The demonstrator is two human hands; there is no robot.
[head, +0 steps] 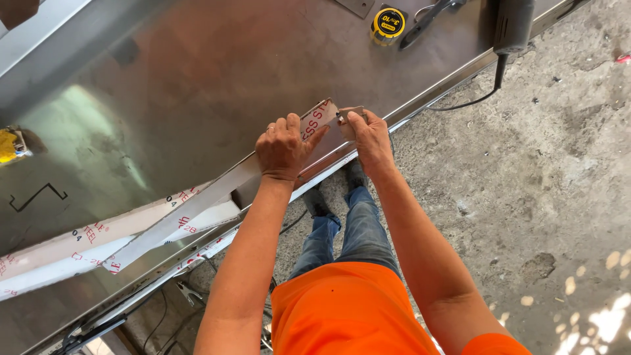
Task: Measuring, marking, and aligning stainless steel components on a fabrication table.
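A long narrow metal strip (197, 204) covered in white film with red print lies along the near edge of a stainless steel worktable (197, 85). My left hand (284, 148) presses down on the strip near its right end, fingers curled over it. My right hand (368, 135) pinches a small grey metal piece (350, 113) at the strip's end. A ring shows on the left hand.
A yellow tape measure (388, 25) and dark-handled pliers (424, 23) lie at the table's far side. A power tool (513, 26) with a black cord (473, 98) sits at the table's right edge. More film-covered strips (59, 256) lie at left. Concrete floor (545, 197) is on the right.
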